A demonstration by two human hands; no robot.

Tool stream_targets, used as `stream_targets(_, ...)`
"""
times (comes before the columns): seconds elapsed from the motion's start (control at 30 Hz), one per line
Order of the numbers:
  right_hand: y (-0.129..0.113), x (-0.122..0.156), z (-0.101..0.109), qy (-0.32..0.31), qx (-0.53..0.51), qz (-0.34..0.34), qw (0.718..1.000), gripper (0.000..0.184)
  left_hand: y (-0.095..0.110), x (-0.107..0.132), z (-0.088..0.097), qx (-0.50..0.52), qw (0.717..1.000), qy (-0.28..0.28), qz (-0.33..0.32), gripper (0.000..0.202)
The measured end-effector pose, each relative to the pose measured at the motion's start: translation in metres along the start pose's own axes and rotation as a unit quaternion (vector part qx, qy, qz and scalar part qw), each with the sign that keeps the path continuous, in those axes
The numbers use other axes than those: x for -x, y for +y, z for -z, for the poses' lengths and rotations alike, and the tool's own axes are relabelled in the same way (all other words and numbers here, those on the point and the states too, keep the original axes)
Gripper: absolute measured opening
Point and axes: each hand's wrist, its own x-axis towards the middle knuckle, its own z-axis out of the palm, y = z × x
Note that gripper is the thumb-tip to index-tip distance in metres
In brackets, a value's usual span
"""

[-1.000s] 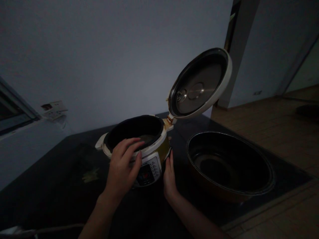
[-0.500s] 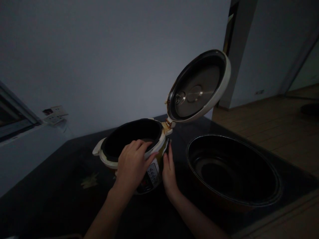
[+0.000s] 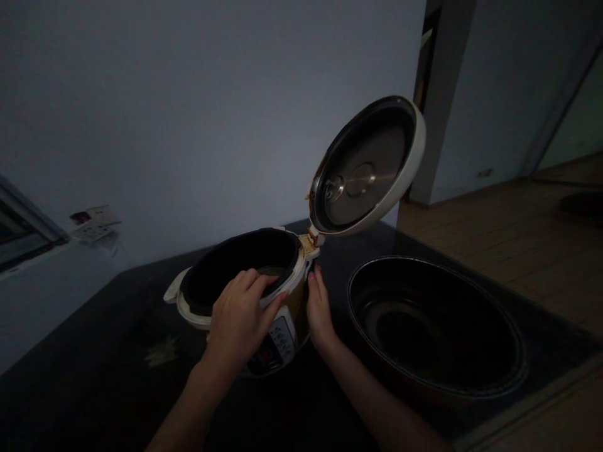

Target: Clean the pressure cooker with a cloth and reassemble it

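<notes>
A white and gold electric cooker (image 3: 298,300) sits on the dark countertop, its hinged lid (image 3: 362,172) raised and leaning to the right. My left hand (image 3: 238,314) grips the near rim of the cooker, fingers over the edge and thumb outside, above the control panel (image 3: 282,336). Inside the rim is a dark pot (image 3: 235,257), partly hidden by that hand. My right hand (image 3: 320,311) lies against the cooker's right side below the hinge (image 3: 311,240), its fingers stretched upward. What its fingertips touch is too dark to make out.
A wide dark round pan (image 3: 424,326) stands on the countertop (image 3: 117,314) just right of my right forearm. A pale scrap (image 3: 161,351) lies left of the cooker. Behind is a wall with sockets (image 3: 97,223); the counter's right edge borders a wooden floor (image 3: 499,232).
The whole view has shifted slightly, with most things a little further left. A dark and white piece that showed between my right thumb and fingers is no longer visible. My left hand keeps its grip.
</notes>
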Motion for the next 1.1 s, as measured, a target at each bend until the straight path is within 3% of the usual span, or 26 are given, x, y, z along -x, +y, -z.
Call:
stream_targets(0.23, -0.005, -0.028, -0.004, -0.012, 0.000, 0.000, 1.000, 0.064, -0.003, 0.001, -0.001, 0.019, 1.000, 0.006, 0.003, 0.023)
stream_targets(0.6, -0.006, -0.007, -0.009, -0.019, -0.001, 0.021, 1.000, 0.065, -0.014, 0.007, 0.000, 0.039, 0.998, 0.029, -0.024, 0.030)
stream_targets(0.97, 0.002, 0.018, -0.010, 0.000, -0.003, -0.006, 1.000, 0.067, -0.026, 0.017, 0.004, 0.017, 0.995, 0.068, -0.076, 0.030)
stream_targets(1.1, 0.003, 0.007, -0.008, 0.001, -0.023, -0.015, 1.000, 0.063, -0.028, 0.019, 0.003, 0.005, 0.995, 0.065, -0.076, 0.031)
